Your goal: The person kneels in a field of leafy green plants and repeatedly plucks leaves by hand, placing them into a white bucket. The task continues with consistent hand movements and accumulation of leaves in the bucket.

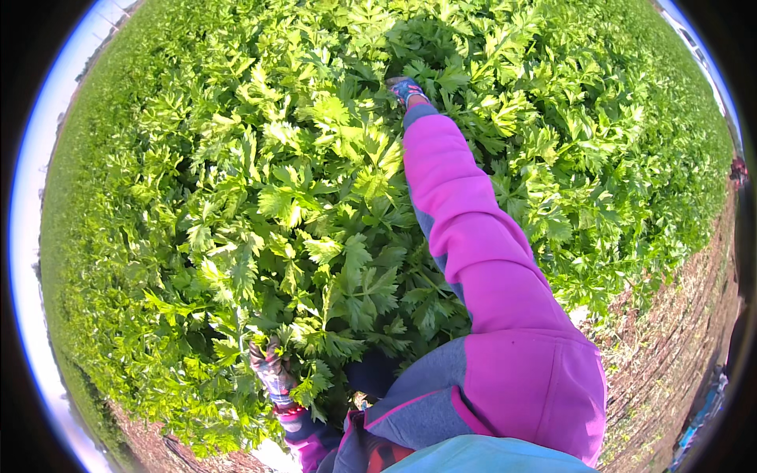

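Observation:
Dense green celery plants (295, 195) spread before me, with broad toothed leaves. My right hand (408, 90), in a patterned glove, reaches far ahead into the foliage at the end of an outstretched pink and grey-blue sleeve (491, 236). Leaves surround its fingers, and what it touches cannot be made out. Close to my body at lower left, my left hand (273, 369) is among the celery leaves in a patterned glove. Its fingers look bent and are partly covered by foliage; whether they grip a stalk is unclear.
Bare ground with dry plant litter (662, 355) borders the crop on the right, and more brown soil (154, 437) shows at lower left. A blurred blue object (701, 414) lies at the lower right rim. Something red (738, 170) stands at the far right edge.

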`<action>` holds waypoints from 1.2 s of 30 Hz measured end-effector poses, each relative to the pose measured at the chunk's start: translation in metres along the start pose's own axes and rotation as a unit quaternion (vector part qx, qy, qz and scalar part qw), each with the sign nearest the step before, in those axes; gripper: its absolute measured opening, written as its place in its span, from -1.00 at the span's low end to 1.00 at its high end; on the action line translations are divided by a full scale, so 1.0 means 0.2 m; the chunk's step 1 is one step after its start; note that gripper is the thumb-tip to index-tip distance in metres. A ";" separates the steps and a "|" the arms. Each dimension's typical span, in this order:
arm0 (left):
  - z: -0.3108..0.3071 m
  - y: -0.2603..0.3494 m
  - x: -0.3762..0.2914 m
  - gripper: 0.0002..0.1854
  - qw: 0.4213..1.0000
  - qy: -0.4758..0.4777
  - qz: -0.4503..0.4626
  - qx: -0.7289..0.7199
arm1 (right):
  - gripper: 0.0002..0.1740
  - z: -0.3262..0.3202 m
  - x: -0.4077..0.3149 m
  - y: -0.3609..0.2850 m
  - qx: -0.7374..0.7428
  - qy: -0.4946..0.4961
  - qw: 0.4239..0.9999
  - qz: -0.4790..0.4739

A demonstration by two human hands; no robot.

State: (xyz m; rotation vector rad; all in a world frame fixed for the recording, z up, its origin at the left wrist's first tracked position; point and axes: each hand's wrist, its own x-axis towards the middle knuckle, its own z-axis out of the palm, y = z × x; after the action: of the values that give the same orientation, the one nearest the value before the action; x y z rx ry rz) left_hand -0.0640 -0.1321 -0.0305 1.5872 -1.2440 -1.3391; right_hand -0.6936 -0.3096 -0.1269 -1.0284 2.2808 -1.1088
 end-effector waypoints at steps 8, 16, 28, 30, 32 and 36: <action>0.04 -0.03 0.01 -0.77 0.974 -0.015 0.182 0.132 | -0.62 -0.07 -0.02 -0.09 -0.207 -0.039 0.973 0.097; 0.06 0.03 0.01 -0.79 1.000 -0.018 0.009 -0.007 | -0.81 -0.03 -0.07 -0.05 -0.393 0.161 0.905 -0.004; 0.06 0.10 0.00 -0.71 0.939 -0.061 0.247 0.231 | -0.71 -0.10 -0.29 -0.15 -0.381 0.000 0.924 0.031; 0.15 0.25 -0.05 -0.70 0.999 -0.019 -0.012 0.036 | -0.69 -0.17 -0.38 -0.15 -0.354 -0.113 0.928 -0.018; 0.14 0.22 -0.03 -0.63 1.000 -0.017 0.016 -0.006 | -0.67 -0.25 -0.43 -0.18 -0.289 -0.188 0.937 -0.047; 0.09 0.16 -0.01 -0.65 0.977 -0.031 0.183 0.104 | -0.58 -0.39 -0.46 -0.49 -0.108 -0.138 0.984 0.036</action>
State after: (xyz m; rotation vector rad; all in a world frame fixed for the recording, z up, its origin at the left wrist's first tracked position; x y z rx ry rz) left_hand -0.0883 -0.1381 -0.0031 1.3721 -1.6679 -1.0570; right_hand -0.6386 -0.2415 0.0014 -1.0947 2.2239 -0.6547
